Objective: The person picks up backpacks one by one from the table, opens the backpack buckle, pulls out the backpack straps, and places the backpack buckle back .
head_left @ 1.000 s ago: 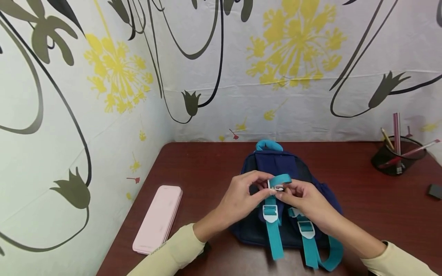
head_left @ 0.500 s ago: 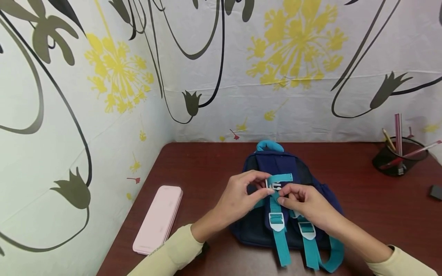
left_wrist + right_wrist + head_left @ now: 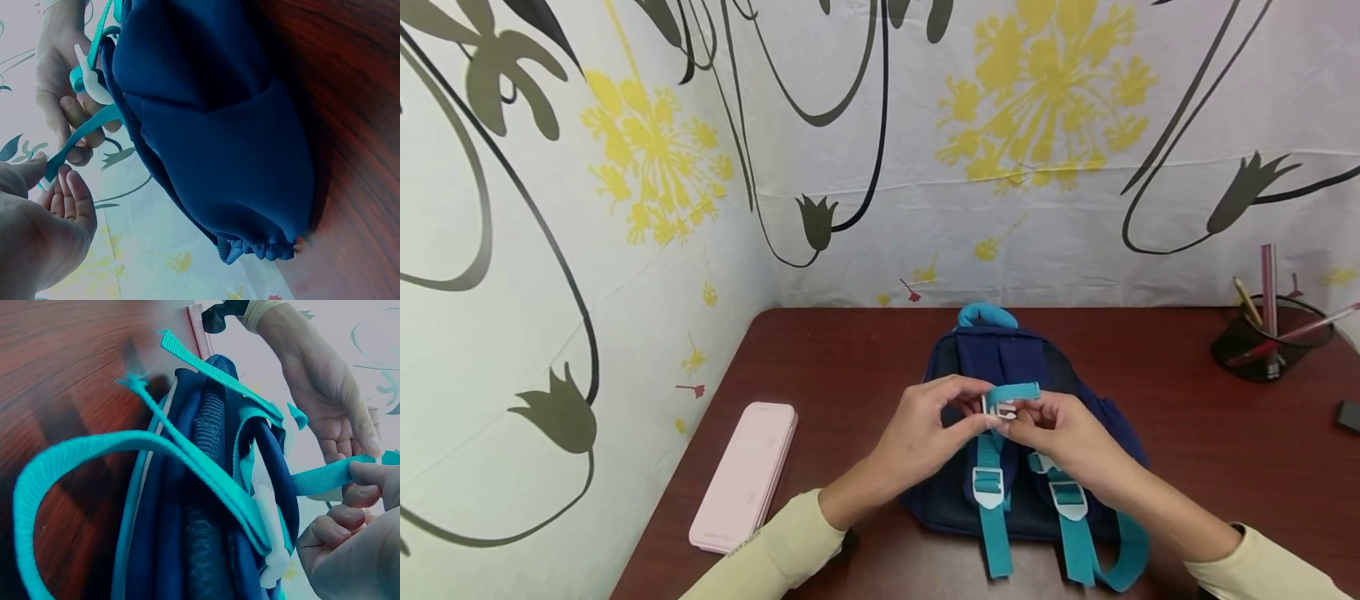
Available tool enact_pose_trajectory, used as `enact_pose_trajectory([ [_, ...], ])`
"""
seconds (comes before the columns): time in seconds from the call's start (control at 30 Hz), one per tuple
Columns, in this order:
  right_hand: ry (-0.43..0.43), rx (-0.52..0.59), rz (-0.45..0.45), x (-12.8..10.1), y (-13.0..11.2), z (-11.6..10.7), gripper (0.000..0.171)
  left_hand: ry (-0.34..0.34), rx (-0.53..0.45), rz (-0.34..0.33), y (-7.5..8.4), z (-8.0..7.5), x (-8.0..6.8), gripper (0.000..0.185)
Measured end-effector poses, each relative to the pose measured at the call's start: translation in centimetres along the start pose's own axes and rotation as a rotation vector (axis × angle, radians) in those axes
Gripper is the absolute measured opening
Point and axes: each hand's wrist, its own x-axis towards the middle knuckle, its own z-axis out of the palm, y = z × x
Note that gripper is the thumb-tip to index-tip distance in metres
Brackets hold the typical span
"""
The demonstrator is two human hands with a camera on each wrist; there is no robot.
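Note:
A small navy backpack [image 3: 940, 504] lies on the table with its teal straps facing up. My left hand [image 3: 917, 429] pinches a white plastic side-release buckle [image 3: 1002, 410] between thumb and fingers, and a short teal strap end [image 3: 1015, 391] sticks out above it. My right hand [image 3: 1067, 433] is close at the buckle's right side, fingers curled. In the right wrist view, its thumb and fingers pinch the teal strap [image 3: 325, 478] where it rises from the bag. Below hang two strap tails with white adjusters, one adjuster [image 3: 988, 487] under the hands, the other adjuster [image 3: 1067, 499] farther right.
A pink case [image 3: 745, 475] lies to the left on the brown table [image 3: 850, 350]. At the back right stands a black mesh cup [image 3: 1270, 342] with pencils and pens. A dark block [image 3: 1351, 415] sits at the right edge. Patterned sheeting [image 3: 880, 167] backs the table.
Half a second ago my right fingers were on the strap just below the buckle; they have moved up beside it. The left strap's adjuster and tail have swung slightly left.

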Motion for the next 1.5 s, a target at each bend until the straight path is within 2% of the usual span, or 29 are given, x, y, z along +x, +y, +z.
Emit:
enact_pose_trajectory([
  [0.1,-0.002,-0.027,0.002,0.0,0.2,0.1,0.033,0.002,0.001,0.007,-0.1,0.0,-0.1,0.031],
  [0.27,-0.016,-0.102,-0.052,-0.2,0.9,0.0,0.023,0.01,-0.001,0.019,-0.2,-0.1,-0.2,0.032],
  [0.5,-0.038,-0.158,-0.08,-0.5,1.0,-0.4,0.019,0.001,-0.029,0.009,-0.1,-0.2,-0.3,0.032],
  [0.73,-0.069,-0.036,-0.124,-0.1,0.6,-0.2,0.021,-0.013,-0.04,-0.021,0.1,0.0,-0.2,0.032],
  [0.97,-0.094,-0.047,-0.09,0.2,1.1,-0.2,0.026,-0.034,-0.082,0.013,-0.1,-0.3,-0.2,0.027],
  [1.13,-0.103,-0.075,-0.06,0.2,1.6,0.0,0.038,-0.028,-0.092,-0.027,-0.4,-0.4,-0.4,0.027],
  [1.3,-0.084,-0.115,-0.04,0.1,1.8,0.1,0.033,-0.029,-0.087,-0.053,-0.7,-0.2,-0.4,0.027],
  [1.5,-0.007,-0.171,-0.029,-0.5,1.5,-0.3,0.026,-0.029,-0.049,-0.095,-1.3,-0.1,-0.2,0.028],
])
